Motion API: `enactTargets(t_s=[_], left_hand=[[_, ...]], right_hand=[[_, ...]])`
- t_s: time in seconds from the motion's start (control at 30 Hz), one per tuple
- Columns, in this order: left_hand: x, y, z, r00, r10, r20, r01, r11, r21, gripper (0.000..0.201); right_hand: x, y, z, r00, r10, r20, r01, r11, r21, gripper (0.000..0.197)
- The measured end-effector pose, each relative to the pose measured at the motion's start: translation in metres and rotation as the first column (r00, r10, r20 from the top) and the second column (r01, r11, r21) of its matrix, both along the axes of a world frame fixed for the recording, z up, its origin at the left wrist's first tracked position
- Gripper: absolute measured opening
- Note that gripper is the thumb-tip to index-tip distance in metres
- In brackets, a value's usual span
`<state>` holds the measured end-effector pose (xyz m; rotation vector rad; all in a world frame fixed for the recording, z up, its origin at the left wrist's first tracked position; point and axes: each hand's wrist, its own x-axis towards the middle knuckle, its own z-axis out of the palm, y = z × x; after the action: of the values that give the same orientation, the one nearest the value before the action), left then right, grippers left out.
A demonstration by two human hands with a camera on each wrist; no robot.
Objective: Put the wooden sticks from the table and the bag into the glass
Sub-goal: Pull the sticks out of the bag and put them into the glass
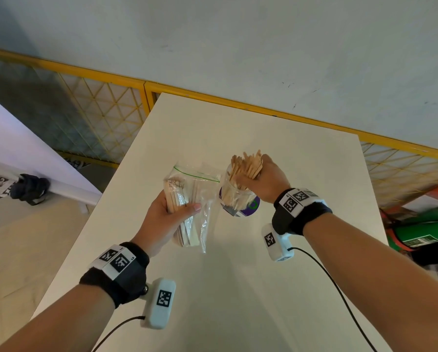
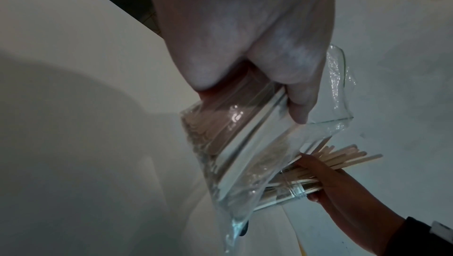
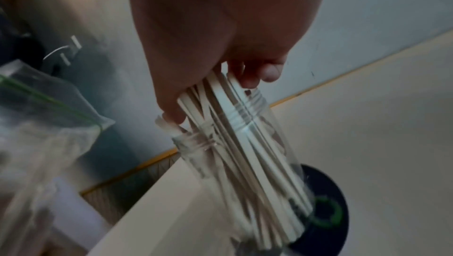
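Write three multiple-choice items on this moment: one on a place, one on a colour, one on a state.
1. Where is the glass?
A. on the table, right of the bag
B. on the floor
C. inside the bag

2. What colour is the zip line on the bag?
A. red
B. green
C. blue

3. What is the right hand doing?
A. resting flat on the table
B. gripping wooden sticks at the glass mouth
C. pulling the bag's zip

Answers:
1 A: the glass stands on the white table beside the bag.
2 B: a green stripe runs along the bag's top.
3 B: its fingers curl round a bundle going into the glass, while the left hand holds the bag.
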<state>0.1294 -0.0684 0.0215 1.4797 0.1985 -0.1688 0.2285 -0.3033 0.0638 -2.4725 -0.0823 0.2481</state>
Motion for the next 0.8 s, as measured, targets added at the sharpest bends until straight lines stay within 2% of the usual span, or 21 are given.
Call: enactTargets(t_s=[0.17,0.23,0.3,0.4,0.47,0.57,0.73,0.8], left_hand=[[-0.0002,-0.0013,0.0033,1.000,-0.014,0.012,0.014,1.000,0.000,0.047],[0.0002,-0.0036,0.0043,1.000,-0.012,0.018,0.012,1.000,-0.006,0.047],[-0.0004,-0.0055,0.0054,1.000,-0.016,0.022,0.016,1.000,-0.007,0.046],[-0.0015,-0.0059,0.0047,1.000,-0.025,0.018,0.025,1.000,0.001,0.045],[-0.0020,-0.0060,0.0041,1.000,-0.024,0.018,0.023,1.000,0.004,0.041],[-0.0018,-0.0073,0.0054,0.999,-0.027,0.021,0.027,1.000,0.007,0.041],[-0.0024,-0.0069,0.0054,0.999,-0.042,0.032,0.042,0.999,-0.003,0.044],[-0.0031,-0.0062,0.0048,0.999,-0.039,0.036,0.039,0.999,-0.005,0.044]], right_hand=[[0.0032,0.0028,-0.0020,0.998,-0.014,0.062,0.009,0.997,0.073,0.027],[0.0052,0.0021,-0.0058,0.998,-0.031,0.055,0.028,0.998,0.047,0.042],[0.0052,0.0016,-0.0074,0.997,-0.056,0.054,0.055,0.998,0.015,0.047],[0.0020,0.0026,-0.0038,0.989,-0.095,0.111,0.098,0.995,-0.030,0.045],[-0.0008,0.0044,-0.0021,0.987,-0.046,0.156,0.070,0.986,-0.152,0.039],[-0.0012,0.0045,-0.0028,0.995,0.004,0.103,0.021,0.969,-0.247,0.051],[0.0038,0.0041,-0.0039,0.998,-0.025,0.053,0.035,0.981,-0.192,0.066],[0.0011,0.0046,-0.0016,0.999,-0.024,0.042,0.032,0.979,-0.202,0.065]])
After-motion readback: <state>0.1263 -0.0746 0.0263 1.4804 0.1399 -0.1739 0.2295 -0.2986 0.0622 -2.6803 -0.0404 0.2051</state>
